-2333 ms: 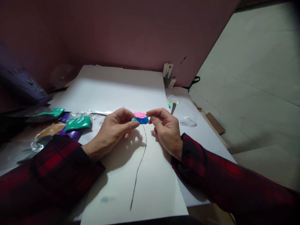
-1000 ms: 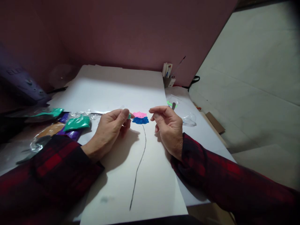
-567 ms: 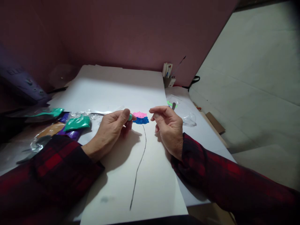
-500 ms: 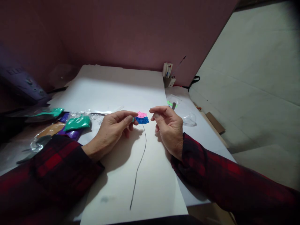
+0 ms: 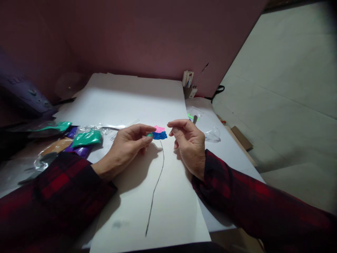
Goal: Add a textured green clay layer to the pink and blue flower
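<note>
My left hand (image 5: 129, 149) is closed, pinching a small green piece of clay (image 5: 150, 135) between thumb and fingers. My right hand (image 5: 188, 144) hovers to the right with thumb and fingers pressed together; whether anything is in the pinch I cannot make out. Between the hands, at the top of a drawn black line (image 5: 154, 189), a patch of pink clay (image 5: 159, 129) and a ridged band of blue clay (image 5: 160, 135) lie on a white paper sheet (image 5: 173, 211). The left fingertips partly cover the blue band.
Plastic packets of green clay (image 5: 86, 138), with purple and orange ones around them, lie at the left beside scissors (image 5: 28, 177). Large white sheets (image 5: 137, 100) lie at the back. Pens in a holder (image 5: 189, 82) stand back right, and a crumpled clear bag (image 5: 212, 134) lies right.
My left thumb has shifted slightly against the green clay, which shows a little lower and more openly. The right hand has barely moved.
</note>
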`<state>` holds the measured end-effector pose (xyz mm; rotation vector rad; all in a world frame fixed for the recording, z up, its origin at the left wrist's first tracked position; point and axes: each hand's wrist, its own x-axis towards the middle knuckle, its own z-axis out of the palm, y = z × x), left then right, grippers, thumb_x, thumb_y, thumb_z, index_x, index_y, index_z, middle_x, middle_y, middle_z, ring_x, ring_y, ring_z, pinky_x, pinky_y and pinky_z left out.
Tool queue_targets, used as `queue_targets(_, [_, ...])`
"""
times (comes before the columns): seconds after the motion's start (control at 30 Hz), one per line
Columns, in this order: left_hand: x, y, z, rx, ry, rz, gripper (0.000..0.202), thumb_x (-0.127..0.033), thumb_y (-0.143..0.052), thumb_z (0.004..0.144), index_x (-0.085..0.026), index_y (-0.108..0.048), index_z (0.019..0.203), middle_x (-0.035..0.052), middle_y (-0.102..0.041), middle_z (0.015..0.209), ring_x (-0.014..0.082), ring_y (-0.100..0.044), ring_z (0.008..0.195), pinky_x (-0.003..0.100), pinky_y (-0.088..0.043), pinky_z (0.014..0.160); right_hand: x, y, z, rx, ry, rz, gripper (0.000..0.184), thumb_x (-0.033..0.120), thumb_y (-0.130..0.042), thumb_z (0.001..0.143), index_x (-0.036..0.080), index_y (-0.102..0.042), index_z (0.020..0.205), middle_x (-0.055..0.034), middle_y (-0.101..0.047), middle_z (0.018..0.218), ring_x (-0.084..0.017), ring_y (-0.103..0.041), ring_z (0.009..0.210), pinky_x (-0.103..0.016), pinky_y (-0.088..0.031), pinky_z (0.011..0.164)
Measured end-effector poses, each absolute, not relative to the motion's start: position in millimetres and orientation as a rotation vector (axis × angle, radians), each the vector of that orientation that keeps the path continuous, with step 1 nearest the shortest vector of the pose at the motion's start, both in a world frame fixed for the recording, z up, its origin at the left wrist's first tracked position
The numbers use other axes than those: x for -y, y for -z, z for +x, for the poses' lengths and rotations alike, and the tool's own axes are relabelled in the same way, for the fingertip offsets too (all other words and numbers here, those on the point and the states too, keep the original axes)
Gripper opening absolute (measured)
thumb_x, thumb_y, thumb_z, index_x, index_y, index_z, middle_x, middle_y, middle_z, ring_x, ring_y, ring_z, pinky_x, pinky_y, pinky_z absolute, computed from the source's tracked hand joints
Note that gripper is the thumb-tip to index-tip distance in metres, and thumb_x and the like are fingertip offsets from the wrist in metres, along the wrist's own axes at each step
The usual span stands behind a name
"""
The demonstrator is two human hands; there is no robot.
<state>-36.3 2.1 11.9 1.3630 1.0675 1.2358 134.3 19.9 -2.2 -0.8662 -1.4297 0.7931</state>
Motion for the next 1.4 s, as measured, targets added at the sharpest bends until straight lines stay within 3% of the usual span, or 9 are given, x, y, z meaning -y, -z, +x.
queue_targets(0.23, [-0.3,-16.0,-33.8,-1.069,-1.18,1.348,0.019,-0.033,-0.068,0.079,-0.016,-0.063,0.072,-0.0025,-0.054,0.059,0.007,-0.046,0.045,0.019,-0.037,0.043,-18.9,2.4,134.2,1.43,-0.792,-0.866,0.011,0.019,-0.054,0.087,0.021,-0.065,0.092,-0.0029,-0.064,0.091,-0.016,-0.061,0.087,-0.031,-0.052,0.069])
queue_targets(0.43, [-1.0,-14.0,-34.1,-1.033,-1.209,1.341,0.021,-0.023,-0.07,0.075,-0.017,-0.068,0.096,0.0014,-0.063,0.079,0.0088,-0.052,0.054,0.022,-0.043,0.049,-19.7,3.3,135.0,1.438,-0.802,-0.871,0.011,0.02,-0.055,0.088,0.022,-0.064,0.092,-0.0027,-0.064,0.091,-0.016,-0.061,0.086,-0.03,-0.052,0.067])
queue_targets(0.53, [-2.2,-12.0,-34.9,-0.989,-1.242,1.289,0.02,-0.02,-0.075,0.069,-0.018,-0.062,0.084,-0.0027,-0.058,0.071,0.0086,-0.052,0.05,0.021,-0.042,0.045,-19.7,3.5,134.7,1.441,-0.8,-0.869,0.011,0.02,-0.055,0.088,0.021,-0.065,0.092,-0.0028,-0.064,0.091,-0.015,-0.061,0.086,-0.03,-0.052,0.068])
queue_targets(0.63, [-2.0,-13.1,-35.4,-1.036,-1.21,1.343,0.02,-0.032,-0.066,0.08,-0.016,-0.059,0.07,-0.0033,-0.052,0.061,0.0065,-0.046,0.045,0.019,-0.038,0.044,-19.7,3.9,134.5,1.439,-0.802,-0.86,0.011,0.019,-0.055,0.088,0.02,-0.065,0.092,-0.0029,-0.064,0.091,-0.015,-0.061,0.087,-0.03,-0.053,0.069])
queue_targets(0.83, [-2.9,-12.0,-35.3,-1.066,-1.226,1.354,0.023,-0.021,-0.071,0.074,-0.016,-0.067,0.096,-0.0009,-0.059,0.072,0.0083,-0.051,0.053,0.02,-0.042,0.048,-20.7,4.6,134.4,1.447,-0.786,-0.855,0.012,0.018,-0.054,0.088,0.02,-0.065,0.092,-0.0023,-0.064,0.09,-0.014,-0.06,0.085,-0.029,-0.052,0.067])
queue_targets(0.93, [-3.6,-10.1,-36.0,-1.031,-1.27,1.299,0.022,-0.021,-0.076,0.069,-0.017,-0.061,0.085,-0.0028,-0.057,0.071,0.0082,-0.051,0.05,0.02,-0.041,0.044,-20.6,4.3,134.4,1.449,-0.781,-0.861,0.012,0.018,-0.054,0.088,0.02,-0.065,0.092,-0.0022,-0.064,0.09,-0.014,-0.061,0.084,-0.029,-0.051,0.067])
queue_targets(1.07, [-2.1,-12.4,-36.2,-1.072,-1.206,1.384,0.025,-0.036,-0.061,0.085,-0.016,-0.057,0.07,-0.0028,-0.053,0.06,0.0062,-0.045,0.045,0.019,-0.037,0.043,-20.0,4.1,134.7,1.444,-0.789,-0.86,0.012,0.018,-0.054,0.088,0.02,-0.065,0.092,-0.0025,-0.064,0.09,-0.014,-0.061,0.085,-0.029,-0.052,0.069])
queue_targets(1.23, [-2.3,-12.9,-34.8,-1.098,-1.236,1.366,0.017,-0.024,-0.07,0.076,-0.015,-0.066,0.09,0.0001,-0.06,0.073,0.0075,-0.05,0.052,0.019,-0.04,0.046,-20.6,4.5,134.9,1.442,-0.787,-0.845,0.011,0.018,-0.055,0.088,0.02,-0.065,0.092,-0.0027,-0.064,0.091,-0.015,-0.061,0.086,-0.03,-0.052,0.069])
queue_targets(1.4, [-2.5,-11.2,-35.7,-1.031,-1.225,1.323,0.017,-0.027,-0.072,0.074,-0.017,-0.059,0.078,-0.003,-0.056,0.068,0.0068,-0.048,0.046,0.02,-0.04,0.042,-20.9,4.3,134.5,1.439,-0.781,-0.836,0.011,0.018,-0.055,0.087,0.02,-0.065,0.091,-0.0025,-0.064,0.089,-0.014,-0.06,0.083,-0.029,-0.052,0.068])
